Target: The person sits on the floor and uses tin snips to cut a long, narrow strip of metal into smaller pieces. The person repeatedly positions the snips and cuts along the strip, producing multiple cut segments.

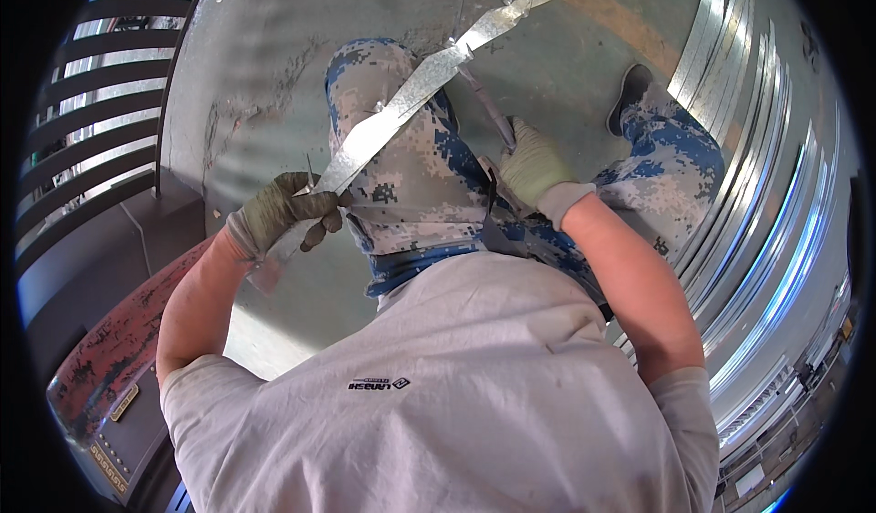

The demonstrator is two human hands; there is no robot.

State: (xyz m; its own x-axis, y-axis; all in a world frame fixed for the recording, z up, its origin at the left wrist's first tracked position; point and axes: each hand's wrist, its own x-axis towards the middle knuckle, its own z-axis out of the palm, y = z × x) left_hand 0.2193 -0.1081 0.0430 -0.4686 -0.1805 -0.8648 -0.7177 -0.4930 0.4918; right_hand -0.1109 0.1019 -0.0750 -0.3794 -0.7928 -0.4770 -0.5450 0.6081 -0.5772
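A long, shiny metal strip (392, 130) with small jagged tabs along its edges slants across my raised knee, from my left side up to the far edge of view. My left hand (285, 210), in a greenish work glove, is closed on the strip's near end. My right hand (537, 162), gloved too, grips the handle of a long, thin, grey-brown tool (486, 102). The tool's far end meets or passes under the strip beside a tab; its head is hidden, so I cannot tell its kind.
Dark slatted metal bars (100, 102) stand at the left, above a dark panel and a worn red curved piece (128, 330). Long bundles of shiny metal profiles (757, 166) lie along the right. My camouflage-trousered legs (675, 162) spread over the grey floor (274, 47).
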